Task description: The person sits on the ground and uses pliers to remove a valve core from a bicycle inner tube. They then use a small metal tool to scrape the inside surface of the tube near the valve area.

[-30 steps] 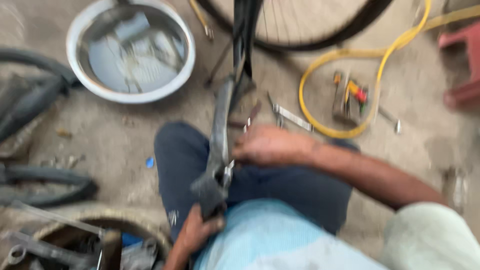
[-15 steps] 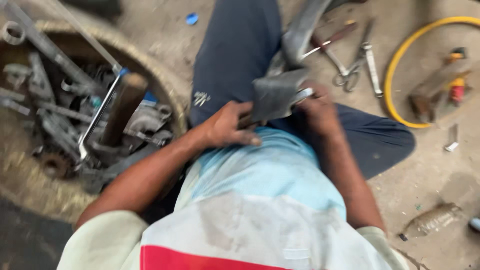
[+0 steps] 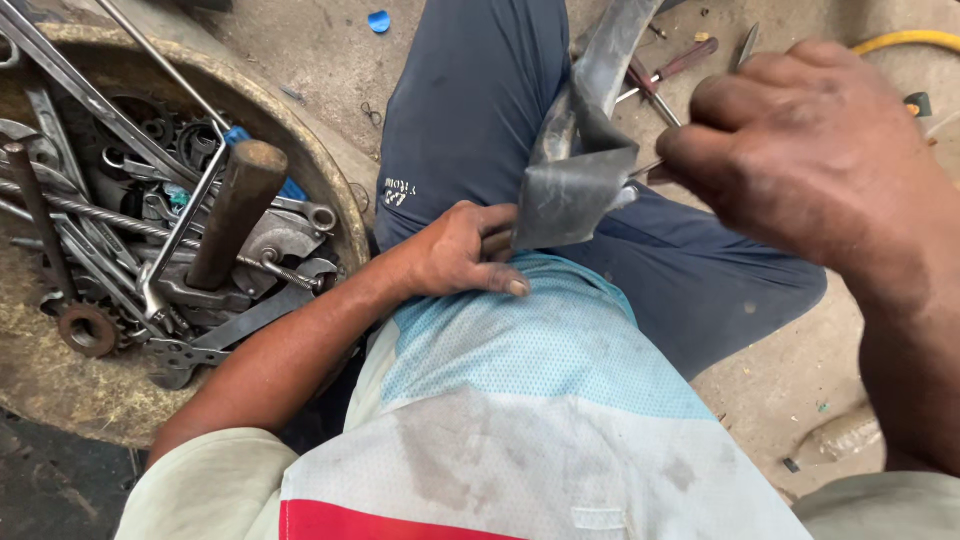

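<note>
Dusty ground lies beneath; left hand pinches the grey rubber tube against the lap, right hand clenched beside it, tool tray left.

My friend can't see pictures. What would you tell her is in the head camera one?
A seated person's left hand pins a folded grey rubber inner tube against their lap, while the right hand pinches a thin tool beside it. A round pan of spanners, sprockets and a wooden-handled hammer sits on the dirt floor to the left.
</note>
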The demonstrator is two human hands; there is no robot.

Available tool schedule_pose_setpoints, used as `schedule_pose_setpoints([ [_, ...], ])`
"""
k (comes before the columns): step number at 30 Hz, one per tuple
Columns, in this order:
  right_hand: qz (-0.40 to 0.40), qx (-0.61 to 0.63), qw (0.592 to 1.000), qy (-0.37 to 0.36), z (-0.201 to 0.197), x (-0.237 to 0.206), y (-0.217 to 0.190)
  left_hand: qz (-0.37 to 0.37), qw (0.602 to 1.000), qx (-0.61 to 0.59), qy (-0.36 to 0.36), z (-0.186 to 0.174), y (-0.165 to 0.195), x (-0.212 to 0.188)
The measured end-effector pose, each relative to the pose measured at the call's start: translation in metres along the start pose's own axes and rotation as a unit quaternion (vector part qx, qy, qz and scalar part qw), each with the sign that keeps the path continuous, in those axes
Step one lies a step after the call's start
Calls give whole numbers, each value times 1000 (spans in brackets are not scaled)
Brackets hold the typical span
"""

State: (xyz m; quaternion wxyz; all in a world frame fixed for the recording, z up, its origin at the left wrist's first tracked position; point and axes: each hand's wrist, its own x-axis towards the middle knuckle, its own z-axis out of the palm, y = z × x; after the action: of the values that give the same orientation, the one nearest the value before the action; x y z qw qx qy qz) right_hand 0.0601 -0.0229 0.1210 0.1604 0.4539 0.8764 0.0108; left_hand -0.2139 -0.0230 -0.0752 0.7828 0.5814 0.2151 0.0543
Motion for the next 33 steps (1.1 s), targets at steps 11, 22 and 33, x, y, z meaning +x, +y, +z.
schedule_pose_setpoints([
  [11,270,778,555,112,123,11,-63,25,999,-21,0,-1,-4,0],
  [22,128,453,872,133,114,-39,-7,127,992,3,-6,-3,-1,-5],
  [33,35,165,983,68,59,-24,10,37,999,-7,7,-1,2,-3],
])
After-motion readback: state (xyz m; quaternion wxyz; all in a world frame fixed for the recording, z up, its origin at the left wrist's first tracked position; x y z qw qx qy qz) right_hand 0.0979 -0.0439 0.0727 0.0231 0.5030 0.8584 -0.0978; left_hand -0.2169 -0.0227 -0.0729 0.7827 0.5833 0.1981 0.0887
